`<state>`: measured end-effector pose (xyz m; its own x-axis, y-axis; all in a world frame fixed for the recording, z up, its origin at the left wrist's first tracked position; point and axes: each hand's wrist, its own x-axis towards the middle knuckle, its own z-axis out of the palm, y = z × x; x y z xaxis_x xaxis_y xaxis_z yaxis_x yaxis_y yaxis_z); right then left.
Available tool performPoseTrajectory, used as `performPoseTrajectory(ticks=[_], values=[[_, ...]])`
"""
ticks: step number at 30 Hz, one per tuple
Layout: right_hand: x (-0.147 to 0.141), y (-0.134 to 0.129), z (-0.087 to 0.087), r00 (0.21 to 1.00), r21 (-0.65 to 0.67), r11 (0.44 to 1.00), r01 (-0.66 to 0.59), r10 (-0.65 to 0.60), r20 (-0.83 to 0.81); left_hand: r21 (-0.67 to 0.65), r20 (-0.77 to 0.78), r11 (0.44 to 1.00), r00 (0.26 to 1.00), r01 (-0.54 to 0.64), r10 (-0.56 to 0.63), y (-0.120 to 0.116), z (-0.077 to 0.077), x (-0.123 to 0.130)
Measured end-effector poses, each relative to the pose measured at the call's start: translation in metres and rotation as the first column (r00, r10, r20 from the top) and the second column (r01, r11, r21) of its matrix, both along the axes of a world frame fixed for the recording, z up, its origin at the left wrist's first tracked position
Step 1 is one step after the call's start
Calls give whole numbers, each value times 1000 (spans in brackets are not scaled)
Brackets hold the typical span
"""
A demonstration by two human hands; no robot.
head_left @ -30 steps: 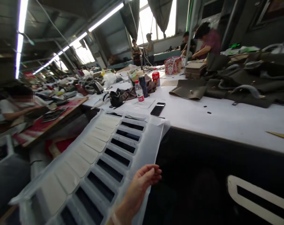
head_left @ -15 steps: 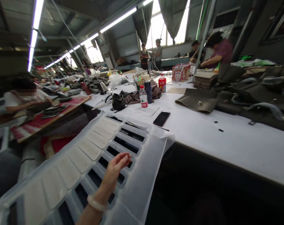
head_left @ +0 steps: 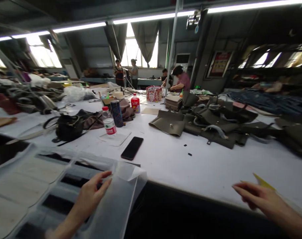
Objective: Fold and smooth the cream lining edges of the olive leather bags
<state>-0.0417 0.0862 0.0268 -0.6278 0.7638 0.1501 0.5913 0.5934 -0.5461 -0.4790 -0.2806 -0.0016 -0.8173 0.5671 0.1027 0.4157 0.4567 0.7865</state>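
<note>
My left hand [head_left: 92,191] hovers over a translucent plastic tray [head_left: 116,192] at the lower left. Its thumb and forefinger are apart, and I see nothing between them. Dark slots and pale flat panels [head_left: 29,179] show in the tray. On the right, my right hand [head_left: 263,200] is at the front edge of the white table [head_left: 166,166]. Its fingers are loosely stretched, slightly blurred, with nothing visible in them. A yellow pointed piece [head_left: 263,182] shows just behind that hand; whether they touch I cannot tell.
On the table are a black phone [head_left: 132,148], a water bottle [head_left: 109,122], a dark cylinder [head_left: 116,114], a red bottle [head_left: 135,103] and a black bag [head_left: 68,127]. Dark olive bag pieces [head_left: 167,122] lie to the right. Several people work farther back.
The view has turned to the right, so the tray now sits lower left. My right hand has come into view. My left hand stays over the tray, its thumb and forefinger more apart.
</note>
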Motion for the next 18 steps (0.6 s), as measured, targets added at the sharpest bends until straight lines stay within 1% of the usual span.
performPoseTrajectory(ticks=[1, 2, 3, 4, 5, 7, 9, 11, 14, 16, 18], values=[[-22, 14, 3, 987, 38, 999, -35, 28, 156, -17, -91, 996, 992, 87, -88, 22, 1, 9], [-48, 27, 6, 981, 97, 995, -35, 15, 194, -38, -182, 982, 965, 186, -189, 46, 2, 19], [-77, 39, 7, 977, 144, 989, -44, 12, 213, -72, -256, 956, 921, 285, -294, 70, 3, 29], [-108, 49, 8, 973, 193, 979, -65, 19, 231, -136, -302, 915, 864, 380, -403, 95, 4, 39], [-138, 57, 8, 967, 247, 965, -92, 28, 251, -206, -329, 871, 806, 446, -491, 119, 4, 47], [-195, 68, 4, 953, 349, 924, -159, 51, 299, -350, -322, 774, 707, 528, -629, 164, 1, 62], [-243, 75, -2, 936, 426, 879, -216, 62, 347, -456, -272, 700, 663, 550, -697, 197, -8, 72], [-279, 82, -8, 919, 479, 842, -250, 50, 392, -514, -232, 667, 661, 540, -714, 218, -19, 77], [-314, 97, -13, 894, 508, 821, -261, 7, 448, -541, -230, 669, 676, 509, -700, 228, -34, 78], [-328, 108, -8, 882, 498, 831, -248, -20, 472, -543, -240, 673, 675, 503, -698, 228, -40, 75], [-333, 118, 4, 880, 479, 848, -228, -30, 473, -540, -246, 670, 666, 509, -704, 227, -43, 72]])
